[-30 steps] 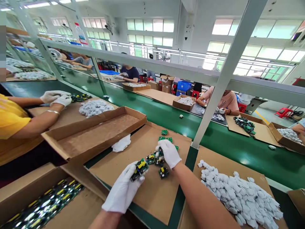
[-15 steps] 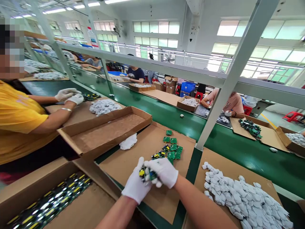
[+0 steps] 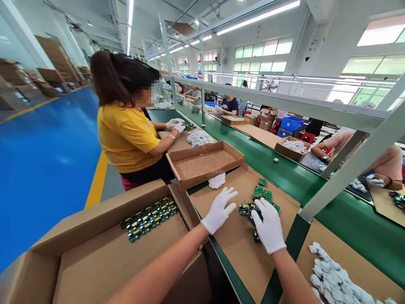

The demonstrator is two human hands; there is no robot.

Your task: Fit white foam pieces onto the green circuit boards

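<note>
Circuit boards [image 3: 244, 209] lie clustered on a cardboard sheet [image 3: 240, 253], partly beneath a white-gloved right hand [image 3: 269, 228] and just right of the left hand [image 3: 219, 211]. A carton [image 3: 104, 270] at left holds rows of more boards [image 3: 152, 217]; a shallow tray [image 3: 205, 164] stands beyond the left hand. The hands are apart: the left hovers with fingers spread, the right bends palm-down, its grip impossible to make out.

Bright, even light filled the hall, from ceiling tubes [image 3: 258, 17] and from windows [image 3: 378, 31] at far right, pale to near white. Glare sat on the blue floor [image 3: 65, 160] at left and the green belt [image 3: 303, 181]; circuit boards [image 3: 152, 217] glinted. Black shadow filled the gap beside the near box [image 3: 101, 223], its left corner stretched and soft.
</note>
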